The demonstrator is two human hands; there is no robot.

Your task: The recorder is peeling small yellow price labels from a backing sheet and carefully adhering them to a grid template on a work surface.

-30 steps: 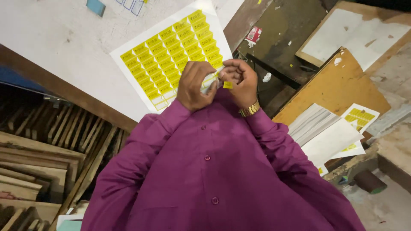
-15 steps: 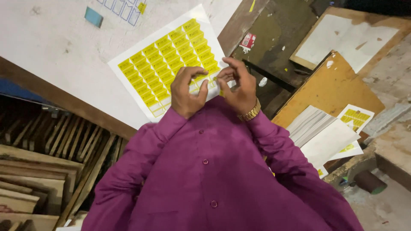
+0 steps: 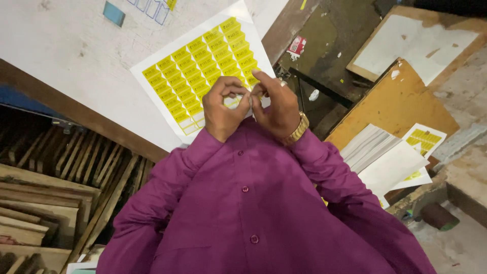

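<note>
My left hand (image 3: 222, 112) and my right hand (image 3: 278, 110) meet in front of my chest, fingertips pinched together on a small pale sticker (image 3: 234, 101). They hover over the near edge of a white sheet of yellow stickers (image 3: 195, 71), which lies on a white tabletop (image 3: 61, 56). A few cells at the sheet's near edge look bare. A gold watch (image 3: 299, 129) sits on my right wrist. Purple shirt sleeves (image 3: 167, 177) cover both arms.
A small blue piece (image 3: 113, 13) lies on the tabletop at the far left. Wooden slats (image 3: 56, 177) are stacked under the table at left. At right lie a brown board (image 3: 395, 101), a stack of white sheets (image 3: 380, 152) and another sticker sheet (image 3: 425, 141).
Both hands stay joined over the sheet's near edge, and the fingers have shifted slightly around the small sticker. The view has drifted a little.
</note>
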